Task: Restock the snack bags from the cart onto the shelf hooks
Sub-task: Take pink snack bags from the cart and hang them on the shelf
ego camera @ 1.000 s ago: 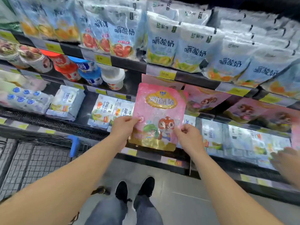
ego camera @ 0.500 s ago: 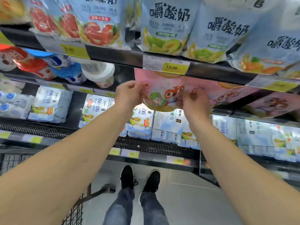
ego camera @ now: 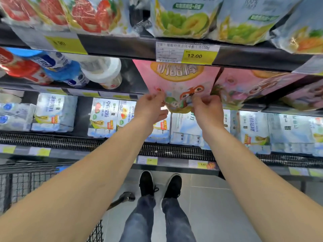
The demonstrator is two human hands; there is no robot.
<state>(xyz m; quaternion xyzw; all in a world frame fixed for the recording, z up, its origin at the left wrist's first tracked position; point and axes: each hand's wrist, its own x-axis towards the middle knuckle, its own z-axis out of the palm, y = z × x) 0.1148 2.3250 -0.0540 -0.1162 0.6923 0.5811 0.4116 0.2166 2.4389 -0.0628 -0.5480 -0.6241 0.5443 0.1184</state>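
Observation:
A pink snack bag [ego camera: 178, 79] with an orange oval label and a cartoon squirrel hangs just under the black shelf rail [ego camera: 122, 48]. Its top edge is hidden behind the rail and the price tag. My left hand [ego camera: 152, 109] pinches the bag's lower left corner. My right hand [ego camera: 208, 109] pinches its lower right edge. Whether the bag sits on a hook cannot be seen. More pink bags [ego camera: 244, 88] of the same kind hang in a row to the right.
Pale blue snack bags [ego camera: 183, 16] hang on the row above. Bottles [ego camera: 63, 70] lie at the left, and boxed packs [ego camera: 104, 117] fill the lower shelf. The wire cart [ego camera: 22, 184] stands at the lower left, beside my feet [ego camera: 160, 184].
Both hands raised the pink bag from chest height up under the shelf rail. The view moved closer to the shelf. The bag's top is now tucked behind the price strip.

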